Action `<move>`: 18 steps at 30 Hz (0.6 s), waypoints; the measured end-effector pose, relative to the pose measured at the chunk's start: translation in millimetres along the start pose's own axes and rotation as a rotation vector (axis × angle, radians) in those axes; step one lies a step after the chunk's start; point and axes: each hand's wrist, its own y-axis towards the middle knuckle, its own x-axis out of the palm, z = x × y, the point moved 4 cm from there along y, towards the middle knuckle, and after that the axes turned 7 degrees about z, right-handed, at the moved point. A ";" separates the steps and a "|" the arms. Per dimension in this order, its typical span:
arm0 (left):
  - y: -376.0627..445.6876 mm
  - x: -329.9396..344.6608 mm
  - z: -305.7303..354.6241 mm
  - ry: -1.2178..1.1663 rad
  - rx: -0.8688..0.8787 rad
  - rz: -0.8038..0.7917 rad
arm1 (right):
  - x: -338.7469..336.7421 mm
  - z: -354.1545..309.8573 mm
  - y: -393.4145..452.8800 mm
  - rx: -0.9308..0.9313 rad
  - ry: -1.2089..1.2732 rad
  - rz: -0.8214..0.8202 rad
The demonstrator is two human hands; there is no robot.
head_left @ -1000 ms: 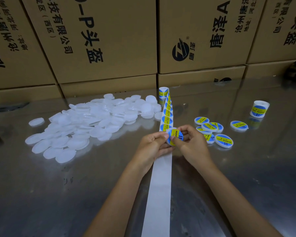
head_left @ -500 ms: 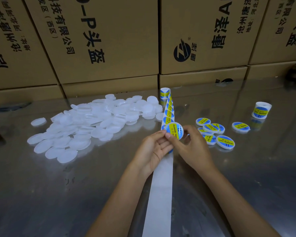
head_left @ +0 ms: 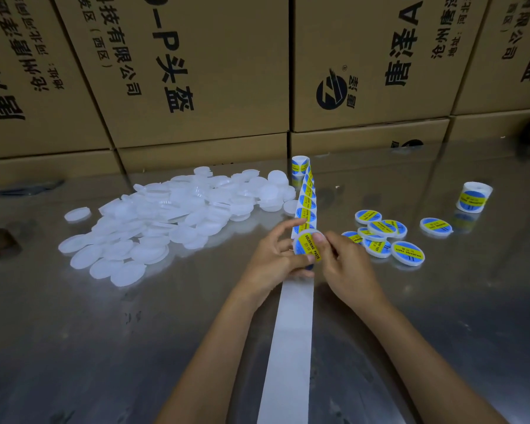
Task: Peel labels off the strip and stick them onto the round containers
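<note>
A: What is seen around the work?
B: A shiny metal table (head_left: 441,316) is backed by stacked cartons (head_left: 196,71).
A: And the container (head_left: 307,246)?
B: It is pinched above the strip (head_left: 291,332) by the left hand (head_left: 276,261) and right hand (head_left: 346,267).

On the metal table (head_left: 74,347), the label strip (head_left: 291,332) ran from six o'clock up the middle to its roll (head_left: 300,165) at twelve, just before the stacked cardboard boxes (head_left: 196,71). The heap of unlabelled containers (head_left: 166,221) lay at ten o'clock, left of the strip, and the cluster of labelled containers (head_left: 386,237) at two o'clock, with a second label roll (head_left: 473,198) farther right. At centre, the left hand (head_left: 273,258) and right hand (head_left: 346,267) met over the strip, a container (head_left: 308,246) between them.
</note>
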 end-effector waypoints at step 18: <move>-1.5 3.6 -1.9 -0.177 -0.014 0.095 | -2.1 -0.9 -2.1 -0.049 0.031 -0.067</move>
